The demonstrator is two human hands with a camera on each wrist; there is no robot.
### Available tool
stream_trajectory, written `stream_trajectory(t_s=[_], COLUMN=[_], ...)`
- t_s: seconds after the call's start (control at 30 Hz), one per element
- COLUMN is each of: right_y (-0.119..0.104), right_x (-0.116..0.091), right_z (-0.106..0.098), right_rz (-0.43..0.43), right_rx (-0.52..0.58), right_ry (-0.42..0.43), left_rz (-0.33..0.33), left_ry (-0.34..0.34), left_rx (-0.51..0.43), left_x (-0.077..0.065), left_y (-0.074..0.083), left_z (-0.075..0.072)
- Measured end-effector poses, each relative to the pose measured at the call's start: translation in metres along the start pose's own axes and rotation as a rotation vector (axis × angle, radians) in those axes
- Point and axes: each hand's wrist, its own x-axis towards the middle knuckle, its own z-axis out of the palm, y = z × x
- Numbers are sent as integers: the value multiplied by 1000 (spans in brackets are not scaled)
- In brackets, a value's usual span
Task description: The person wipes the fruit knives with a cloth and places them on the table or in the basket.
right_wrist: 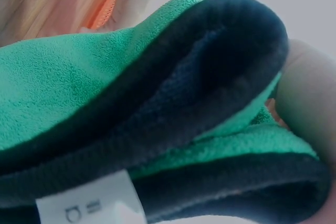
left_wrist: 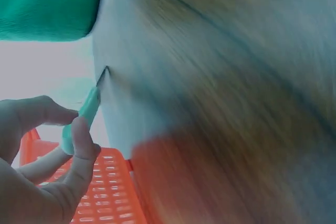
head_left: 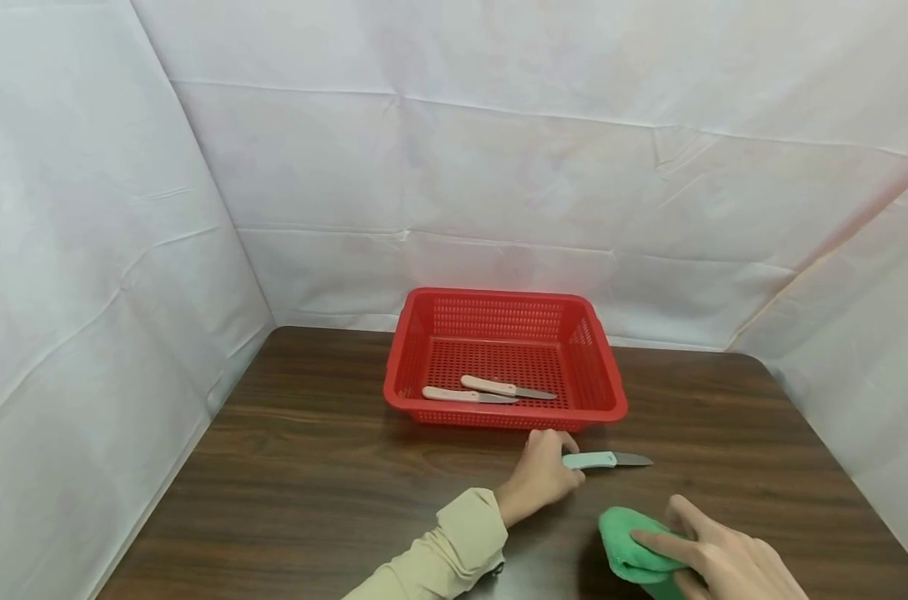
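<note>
Mint-handled knife (head_left: 599, 460) is lying level just in front of the red basket, over toward its right corner, blade pointing off to the right. Left hand (head_left: 545, 468) is pinching the butt end of that handle between thumb and fingertips, and the left wrist cam is showing the same grip pretty clearly. Honestly can't tell if the knife is touching the table or being held a hair above it.

Right hand (head_left: 727, 554) is gripping a folded green cloth (head_left: 634, 542) near the front edge, thumb and fingers closing around it. So both hands are holding something, and the cloth is sitting near the knife but clearly apart from it. Right wrist cam is getting a big close-up of the folds, with dark edging (right_wrist: 131, 82) running along them and a white tag (right_wrist: 94, 203) poking out at the bottom.

Red basket (head_left: 614, 412) is standing against the back of the dark wood-grain table (head_left: 311, 467). Inside, a front knife (head_left: 454, 395) and a rear knife (head_left: 491, 385) are lying close together on the bottom, both showing pale pinkish handles and pointing their blades right. Beige sleeve (head_left: 454, 542) is covering the left forearm, and white sheeting (head_left: 499, 167) is hanging around the table, creases and all.
</note>
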Motion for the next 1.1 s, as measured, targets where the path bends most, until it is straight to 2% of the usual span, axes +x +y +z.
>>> stream_trajectory(t_s=[0.07,0.27,0.33,0.47,0.5,0.57,0.73,0.77,0.87,0.9,1.03,1.1], right_y=[0,2,2,-1,-1,-1,5,5,5,4,0,-2], right_x=[-1,-4,-5,-4,-3,-2,-2,-2,0,0,0,0], right_z=[1,1,2,0,0,-2,-3,-3,-4,-4,-5,-4], right_rz=[12,86,69,103,95,124,66,47,60,77,148,168], right_rx=[-10,-11,-9,10,4,2,13,10,8,6,3,8], right_ry=[-6,-97,-70,-27,-7,-21,20,43,49,43,48,66], left_rz=[-34,-120,-131,-137,-127,-105,-49,-31,38,85,227,237], left_ry=[12,60,81,108,113,122,142,146,156,172,202,203], left_rx=[-105,-477,-564,-696,-720,-750,-848,-880,-940,-936,-968,-987], left_x=[-2,-8,-9,-15,-16,-18,-26,-28,-34,-33,-37,-44], left_y=[1,-1,-1,5,6,9,9,10,10,0,-13,-14], left_z=[-1,1,0,-11,-14,-20,-33,-36,-45,-38,-40,-48])
